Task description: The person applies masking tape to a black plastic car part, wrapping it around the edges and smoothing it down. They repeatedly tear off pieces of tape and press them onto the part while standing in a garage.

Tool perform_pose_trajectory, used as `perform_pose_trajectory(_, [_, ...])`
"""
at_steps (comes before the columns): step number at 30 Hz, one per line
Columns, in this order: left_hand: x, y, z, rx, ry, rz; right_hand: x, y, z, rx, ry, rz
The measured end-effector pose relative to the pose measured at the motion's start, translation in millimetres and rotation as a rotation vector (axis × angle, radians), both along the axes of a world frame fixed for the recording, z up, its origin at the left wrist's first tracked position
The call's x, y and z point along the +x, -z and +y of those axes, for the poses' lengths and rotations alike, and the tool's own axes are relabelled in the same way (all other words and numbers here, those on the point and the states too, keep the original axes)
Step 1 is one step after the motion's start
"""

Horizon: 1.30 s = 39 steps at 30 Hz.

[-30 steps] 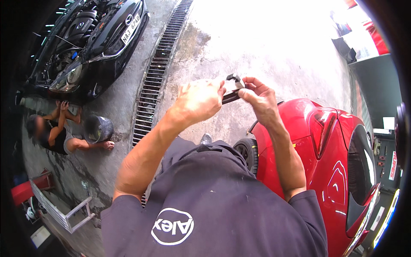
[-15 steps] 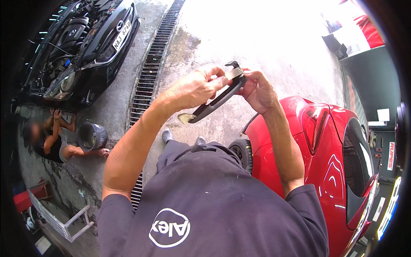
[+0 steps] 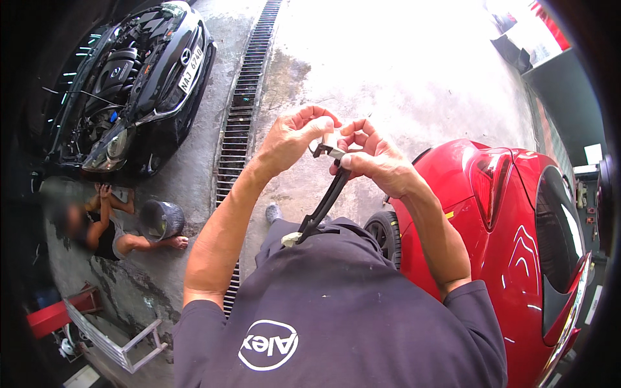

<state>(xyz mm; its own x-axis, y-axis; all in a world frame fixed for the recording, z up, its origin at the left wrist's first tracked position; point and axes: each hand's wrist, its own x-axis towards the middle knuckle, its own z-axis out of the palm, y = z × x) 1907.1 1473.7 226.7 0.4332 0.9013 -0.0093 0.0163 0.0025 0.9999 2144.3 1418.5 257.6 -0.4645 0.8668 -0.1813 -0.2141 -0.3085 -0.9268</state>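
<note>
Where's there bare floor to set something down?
Beyond the left hand and right hand, pale floor looks bare between drain grate and red car, though glare hides detail. Crowded left of the grate: black car, co-worker, bucket, metal frame.

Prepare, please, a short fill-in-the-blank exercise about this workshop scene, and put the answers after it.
1. The long part held in the right hand is coloured ____.
2. The car at the person's right is painted ____.
3. In the picture, the bucket is on the ____ side of the floor grate.

Missing words: black; red; left.
</note>
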Motion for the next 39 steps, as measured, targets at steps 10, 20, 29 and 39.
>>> perform_pose_trajectory(10, [17.0, -36.8, -1.4, -0.162, -0.105, -0.319, 4.6, 26.0, -5.2, -0.108, -0.050, -0.077])
perform_pose_trajectory(20, [5.7, -62.4, -45.3, -0.044, -0.147, -0.316, 10.1, 33.9, -1.9, -0.112, 0.104, -0.084])
perform_pose_trajectory(29, [4.9, -37.5, -90.9, -0.041, -0.167, -0.238, -0.5, 45.5, 0.9, -0.154, 0.156, -0.109])
perform_pose_trajectory(39, [-4.0, -52.5, -103.0, -0.218, -0.162, 0.139, -10.7, 62.9, -0.5, -0.148, 0.213, -0.044])
